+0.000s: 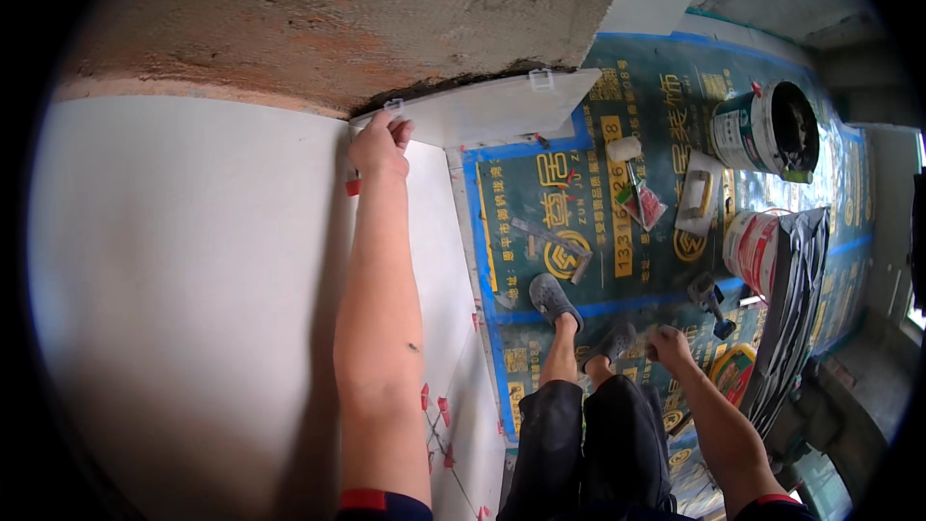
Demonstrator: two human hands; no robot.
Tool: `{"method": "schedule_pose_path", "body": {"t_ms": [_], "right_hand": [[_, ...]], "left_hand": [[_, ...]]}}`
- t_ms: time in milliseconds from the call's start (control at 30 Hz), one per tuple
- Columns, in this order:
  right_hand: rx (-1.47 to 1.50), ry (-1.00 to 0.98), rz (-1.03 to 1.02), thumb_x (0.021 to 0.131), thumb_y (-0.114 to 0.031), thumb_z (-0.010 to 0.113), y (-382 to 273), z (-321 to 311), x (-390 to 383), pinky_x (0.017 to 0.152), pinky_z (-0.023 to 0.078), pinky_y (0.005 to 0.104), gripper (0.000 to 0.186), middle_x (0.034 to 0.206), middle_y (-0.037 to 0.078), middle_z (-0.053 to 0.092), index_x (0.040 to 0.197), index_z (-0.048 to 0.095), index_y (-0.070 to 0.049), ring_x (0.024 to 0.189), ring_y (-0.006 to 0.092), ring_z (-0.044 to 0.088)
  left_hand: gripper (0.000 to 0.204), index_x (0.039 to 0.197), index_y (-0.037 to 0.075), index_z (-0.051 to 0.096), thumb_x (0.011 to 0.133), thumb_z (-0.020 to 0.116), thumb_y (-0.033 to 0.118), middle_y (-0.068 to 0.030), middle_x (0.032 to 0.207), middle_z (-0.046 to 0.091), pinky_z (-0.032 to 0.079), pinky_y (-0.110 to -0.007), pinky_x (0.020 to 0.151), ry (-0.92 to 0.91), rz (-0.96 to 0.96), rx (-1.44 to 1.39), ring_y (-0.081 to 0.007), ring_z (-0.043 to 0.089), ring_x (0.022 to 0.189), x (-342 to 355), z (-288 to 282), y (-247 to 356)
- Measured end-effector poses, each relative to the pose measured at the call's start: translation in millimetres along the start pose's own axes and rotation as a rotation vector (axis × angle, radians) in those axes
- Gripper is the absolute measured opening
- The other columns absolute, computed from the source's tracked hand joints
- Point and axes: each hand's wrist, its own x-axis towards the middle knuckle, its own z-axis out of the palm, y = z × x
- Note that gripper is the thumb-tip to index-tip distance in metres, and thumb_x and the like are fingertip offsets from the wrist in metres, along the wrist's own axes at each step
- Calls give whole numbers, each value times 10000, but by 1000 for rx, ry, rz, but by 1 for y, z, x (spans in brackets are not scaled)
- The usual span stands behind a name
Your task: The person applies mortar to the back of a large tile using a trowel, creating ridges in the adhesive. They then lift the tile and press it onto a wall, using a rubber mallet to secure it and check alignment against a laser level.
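Note:
My left hand (381,147) reaches up to the corner where a large white wall tile (183,270) meets a narrower white tile (487,114). Its fingers are closed at a small clear plastic clip (394,106) on the narrower tile's top edge. Farther along that edge sits another clear clip (541,81). Beside my left wrist a red wedge (353,187) sticks out at the joint. My right hand (667,347) hangs low on the right, fingers curled; whatever may be inside them is hidden. Nearest to it lies a dark-handled tool (712,305) on the floor covering.
Rough bare wall (338,19) rises above the tiles. On the green floor sheet (526,174) are a metal square (555,246), a trowel (696,193), a white-headed mallet (624,149) and a bag of red pieces (644,205). Buckets (743,140) stand at right.

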Motion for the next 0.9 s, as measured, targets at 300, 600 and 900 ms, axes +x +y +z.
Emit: {"method": "schedule_pose_path", "body": {"t_ms": [300,600,900], "right_hand": [[25,-13,-15,898,-214,588,15,3,-23,609,512,288,247,759,80,645,890,616,31,650,143,623],[174,53,44,926,-314,553,188,-82,-57,672,526,316,331,807,87,681,935,632,7,698,180,663],[760,154,34,945,-186,572,361,-198,-98,621,517,281,206,810,79,644,970,593,18,673,161,628]], "left_hand": [[677,1235,-99,404,867,597,436,-196,1104,510,507,-414,858,-54,-146,-97,-271,519,931,-34,11,-42],[311,754,52,465,921,582,287,-74,576,492,414,-280,435,-194,-521,657,-188,512,495,-244,-156,-331],[252,986,35,554,962,505,281,-82,771,630,537,-293,605,-580,-545,961,-197,648,669,-487,-137,-438]]}}
